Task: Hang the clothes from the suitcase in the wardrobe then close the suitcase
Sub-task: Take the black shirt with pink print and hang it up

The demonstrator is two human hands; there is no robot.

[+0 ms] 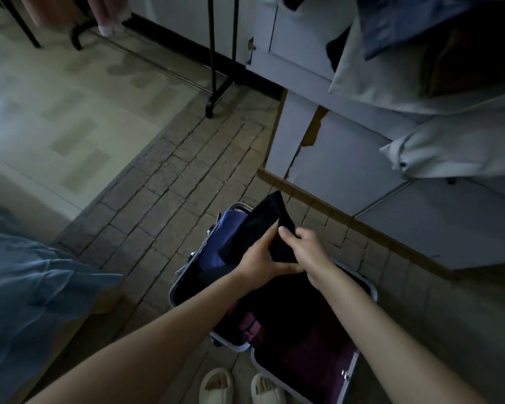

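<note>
**Both hands gripping a dark garment over the open suitcase**

Your left hand point(258, 259) and right hand point(303, 252) are both closed on the same black garment point(267, 225), fingers pinching its bunched fabric between them, thumbs close together. The cloth is lifted above the open suitcase point(187, 275), which lies on the tiled floor point(169, 185) with blue clothing point(216, 252) at its far end and maroon fabric point(312, 354) at its near end. Your slippers point(216, 386) stand at its near edge. The wardrobe point(347, 158) stands beyond, pale clothes hanging point(449, 153) from it.
</note>
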